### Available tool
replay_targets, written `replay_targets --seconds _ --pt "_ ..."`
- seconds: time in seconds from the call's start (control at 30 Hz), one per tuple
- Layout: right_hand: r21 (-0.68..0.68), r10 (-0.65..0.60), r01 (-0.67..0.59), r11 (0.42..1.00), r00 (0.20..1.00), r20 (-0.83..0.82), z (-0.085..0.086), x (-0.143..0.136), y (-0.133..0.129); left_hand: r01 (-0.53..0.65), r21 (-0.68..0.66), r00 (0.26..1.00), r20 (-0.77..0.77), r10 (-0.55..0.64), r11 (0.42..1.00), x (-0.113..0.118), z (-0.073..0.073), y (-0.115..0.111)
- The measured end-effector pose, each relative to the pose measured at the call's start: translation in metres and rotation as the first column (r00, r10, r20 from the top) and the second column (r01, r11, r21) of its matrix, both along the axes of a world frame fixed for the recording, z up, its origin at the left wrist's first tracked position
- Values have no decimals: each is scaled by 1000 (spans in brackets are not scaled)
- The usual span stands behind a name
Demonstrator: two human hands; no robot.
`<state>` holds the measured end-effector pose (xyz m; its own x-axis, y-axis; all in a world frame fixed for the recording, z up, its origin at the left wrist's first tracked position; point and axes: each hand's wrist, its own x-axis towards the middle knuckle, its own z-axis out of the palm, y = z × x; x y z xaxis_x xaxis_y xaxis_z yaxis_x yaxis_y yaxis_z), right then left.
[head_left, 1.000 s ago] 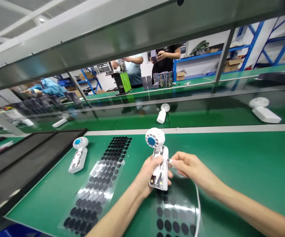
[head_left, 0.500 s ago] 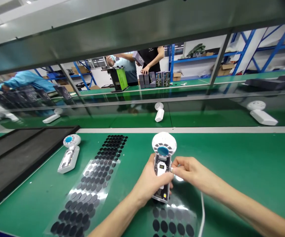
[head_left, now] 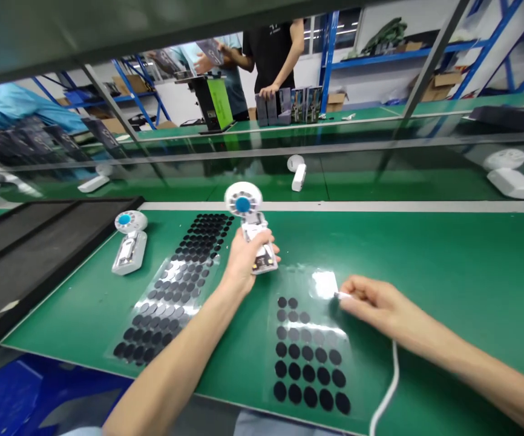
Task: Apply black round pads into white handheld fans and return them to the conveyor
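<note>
My left hand [head_left: 246, 257] is wrapped round the body of a white handheld fan [head_left: 244, 198], whose round head has a blue centre. My right hand [head_left: 371, 300] pinches the plug end of a white cable [head_left: 393, 375], which hangs toward the table's front edge. Plug and fan are apart. Between and below my hands lies a clear sheet with black round stickers [head_left: 308, 370]. A second, longer sticker sheet [head_left: 171, 290] lies left of my left forearm. Another fan with a blue centre [head_left: 129, 251] rests on the green table at the left.
A black-edged tray [head_left: 62, 242] lies at the far left. Beyond the table's pale edge, white fans [head_left: 299, 177] lie on a green belt [head_left: 244, 181]. Across it, people stand by dark boxes [head_left: 273, 108]. A blue stool [head_left: 30, 387] is at the lower left.
My left hand has moved the fan left and away from my right hand. The cable plug is now apart from the fan, and more of the near sticker sheet shows. The view has tilted down.
</note>
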<state>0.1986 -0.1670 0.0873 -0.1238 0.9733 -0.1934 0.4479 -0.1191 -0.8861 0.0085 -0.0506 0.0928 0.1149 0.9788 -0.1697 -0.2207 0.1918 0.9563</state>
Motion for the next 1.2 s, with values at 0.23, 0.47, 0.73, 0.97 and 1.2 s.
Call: replay_targets --seconds 0.23,0.47,0.73,0.97,1.2 --pt "228 179 -381 896 780 600 -17 -47 1 190 90 952 -259 -161 978 23 -28 -7" --pt "135 234 -396 908 748 621 -16 -50 11 214 145 928 -340 -155 966 18 -34 -7" --pt "151 260 -376 914 830 493 -4 -51 0 229 172 905 -400 -145 958 17 -34 -9" --pt "417 147 -223 881 967 208 31 -38 11 308 224 845 -512 -157 925 16 -23 -19" --pt "425 43 58 903 973 -225 32 -22 67 441 151 801 -511 -312 884 18 -17 -44"
